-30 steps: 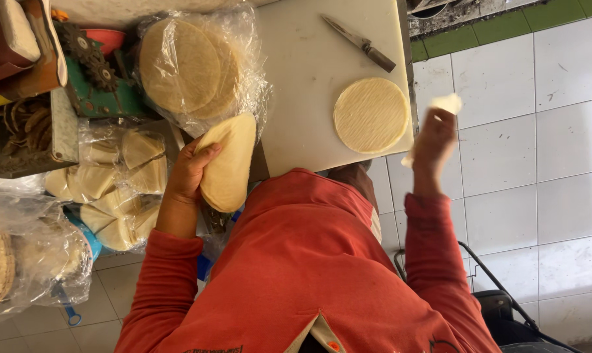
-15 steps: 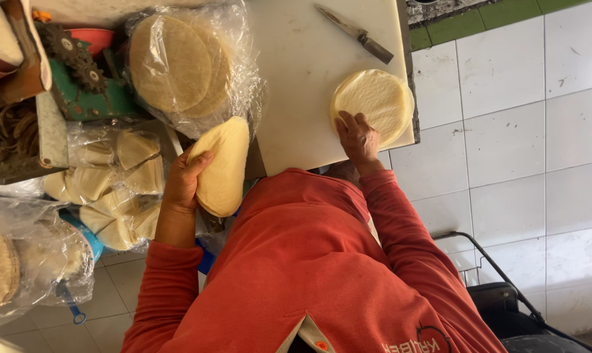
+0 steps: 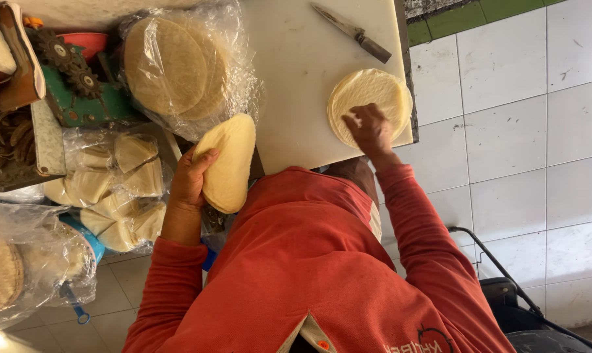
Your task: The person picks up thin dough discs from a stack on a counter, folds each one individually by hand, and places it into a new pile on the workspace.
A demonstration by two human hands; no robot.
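Near the right edge of the white bench (image 3: 296, 98), the right hand (image 3: 369, 129) lay flat, fingers loosely open, pressing on a small stack of round tortillas (image 3: 368, 104). Left hand (image 3: 190, 180) was gripping another stack of tortillas (image 3: 229, 160) on edge, just off the bench's near edge. Knife (image 3: 351, 31) sat by the far corner, and a plastic bag of tortillas (image 3: 178, 65) at the left edge.

The right hand (image 3: 369, 129), raised a second ago, has come down. It now presses flat on the round tortilla (image 3: 369, 104) on the bench (image 3: 296, 85).
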